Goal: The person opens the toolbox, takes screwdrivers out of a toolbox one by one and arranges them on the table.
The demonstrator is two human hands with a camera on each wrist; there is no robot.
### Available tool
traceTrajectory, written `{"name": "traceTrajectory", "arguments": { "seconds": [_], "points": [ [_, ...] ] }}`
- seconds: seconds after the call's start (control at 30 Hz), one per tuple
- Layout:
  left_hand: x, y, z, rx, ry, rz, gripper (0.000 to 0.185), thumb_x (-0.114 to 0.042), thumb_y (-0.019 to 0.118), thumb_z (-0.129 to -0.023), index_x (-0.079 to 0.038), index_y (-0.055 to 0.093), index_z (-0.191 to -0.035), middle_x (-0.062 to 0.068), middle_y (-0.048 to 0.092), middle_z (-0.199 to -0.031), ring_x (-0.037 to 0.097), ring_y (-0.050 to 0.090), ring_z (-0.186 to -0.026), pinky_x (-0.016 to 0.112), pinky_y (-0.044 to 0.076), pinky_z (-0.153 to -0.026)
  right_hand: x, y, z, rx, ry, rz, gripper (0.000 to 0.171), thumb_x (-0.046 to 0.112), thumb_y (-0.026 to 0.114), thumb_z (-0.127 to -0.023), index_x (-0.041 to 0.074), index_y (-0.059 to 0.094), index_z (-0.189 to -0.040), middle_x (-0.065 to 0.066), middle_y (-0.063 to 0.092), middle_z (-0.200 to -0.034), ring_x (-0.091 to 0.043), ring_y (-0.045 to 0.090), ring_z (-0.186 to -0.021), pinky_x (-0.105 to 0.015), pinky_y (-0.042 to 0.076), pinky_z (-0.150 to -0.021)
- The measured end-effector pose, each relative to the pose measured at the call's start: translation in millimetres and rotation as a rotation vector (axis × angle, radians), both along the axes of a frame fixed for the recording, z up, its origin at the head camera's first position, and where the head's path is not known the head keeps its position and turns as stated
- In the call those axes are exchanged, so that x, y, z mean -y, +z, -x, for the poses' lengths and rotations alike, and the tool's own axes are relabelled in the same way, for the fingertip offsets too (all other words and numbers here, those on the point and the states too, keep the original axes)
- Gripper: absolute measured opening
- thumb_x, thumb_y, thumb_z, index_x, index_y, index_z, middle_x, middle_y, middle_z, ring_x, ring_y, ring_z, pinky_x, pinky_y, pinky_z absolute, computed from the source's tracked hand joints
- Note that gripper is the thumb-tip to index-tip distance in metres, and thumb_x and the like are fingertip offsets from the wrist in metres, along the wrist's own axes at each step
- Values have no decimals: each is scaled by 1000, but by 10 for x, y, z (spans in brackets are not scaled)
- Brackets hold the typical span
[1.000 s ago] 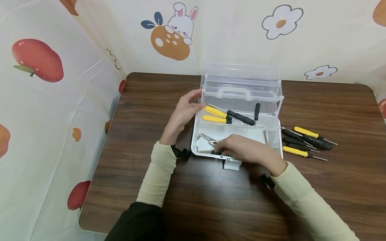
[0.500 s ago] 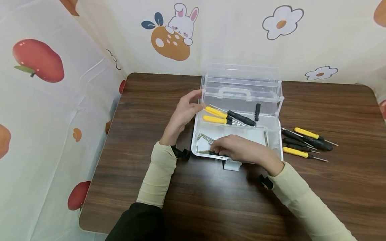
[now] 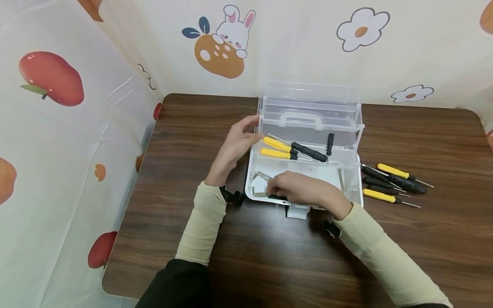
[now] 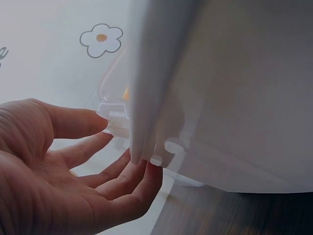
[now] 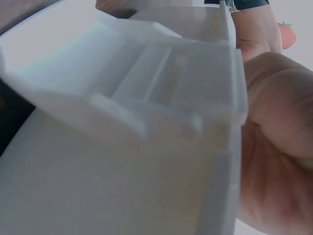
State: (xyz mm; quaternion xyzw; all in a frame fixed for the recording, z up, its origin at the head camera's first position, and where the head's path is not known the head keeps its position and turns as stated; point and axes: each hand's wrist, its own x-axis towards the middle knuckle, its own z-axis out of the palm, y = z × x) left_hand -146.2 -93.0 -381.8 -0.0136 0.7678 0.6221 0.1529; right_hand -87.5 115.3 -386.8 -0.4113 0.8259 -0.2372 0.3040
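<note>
A white toolbox [image 3: 247,182] stands with its clear lid up. My left hand [image 3: 236,143] is at its left side, thumb and fingertips gripping the edge of the raised clear tray [image 4: 116,108]. In that tray lie yellow screwdrivers [image 3: 275,153], a black-handled screwdriver [image 3: 309,152] and a small black one [image 3: 330,143]. My right hand [image 3: 298,187] reaches into the white bottom compartment, fingers bent downward. Beside its fingertips are bent metal hex keys [image 3: 263,175] and a black handle [image 3: 277,197]. Its fingertips are hidden in both views, and I cannot tell what they hold.
Several yellow and black screwdrivers [image 3: 385,196] lie on the brown table [image 3: 416,244], right of the box. A white latch [image 3: 297,212] hangs at the box's front. A patterned curtain [image 3: 300,42] stands behind the table.
My right hand has shifted slightly left inside the box and now covers the pliers head seen earlier. The left hand stays at the tray's edge.
</note>
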Motion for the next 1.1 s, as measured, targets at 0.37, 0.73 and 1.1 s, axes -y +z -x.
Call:
{"name": "traceTrajectory", "arguments": {
  "seconds": [0.37, 0.73, 1.1],
  "points": [
    [-2, 4, -2, -2, -2, -7, 53, -7, 66, -101, -17, 55, -151, 12, 56, -148, 31, 70, -114, 45, 54, -100, -9, 28, -48, -37, -10, -18, 22, -11, 64, -93, 8, 74, -101, -1, 72, -94, -9, 61, -85, -33, 58, -84],
    [-2, -21, -9, -3, 0, -4, 52, -7, 66, -101, -18, 55, -151, 11, 56, -148, 31, 70, -113, 44, 55, -99, -21, 48, -62, -15, -24, -34, 20, -9, 69, -91, 10, 67, -96, 5, 62, -85, -9, 54, -78, -26, 50, -73],
    [3, -5, 0, -1, 0, -10, 52, -7, 66, -101, -17, 55, -151, 12, 56, -148, 32, 70, -114, 46, 55, -101, -86, 99, -32, 26, -54, 20, 19, -6, 68, -94, 12, 69, -99, 2, 67, -91, -10, 57, -83, -30, 53, -78]
  ]
}}
